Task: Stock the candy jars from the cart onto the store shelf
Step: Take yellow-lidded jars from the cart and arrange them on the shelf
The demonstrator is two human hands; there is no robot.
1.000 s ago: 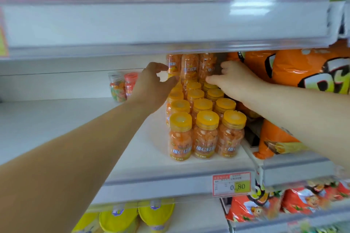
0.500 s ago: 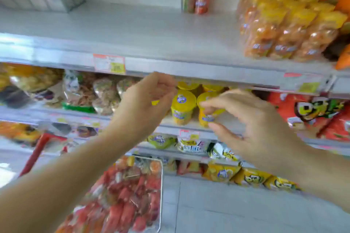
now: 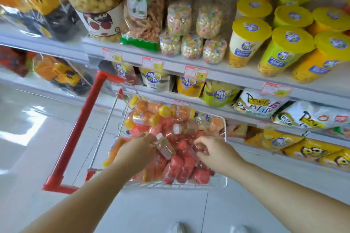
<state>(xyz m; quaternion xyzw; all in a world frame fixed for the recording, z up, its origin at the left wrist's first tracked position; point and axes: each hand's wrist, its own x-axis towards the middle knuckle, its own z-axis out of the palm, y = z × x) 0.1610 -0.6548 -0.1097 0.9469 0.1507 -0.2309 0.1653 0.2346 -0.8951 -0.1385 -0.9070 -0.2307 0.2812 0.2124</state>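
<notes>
The fingers (image 3: 150,137) of my left hand (image 3: 136,151) curl down among the candy jars (image 3: 178,166), and my right hand (image 3: 216,151) bends onto the red-capped ones just to the right; the blur hides whether either hand grips a jar. The jars lie heaped in the wire cart (image 3: 225,138), orange ones with yellow caps at its far end. The store shelf (image 3: 227,76) stands just right of the cart, carrying yellow-lidded tubs (image 3: 289,49).
</notes>
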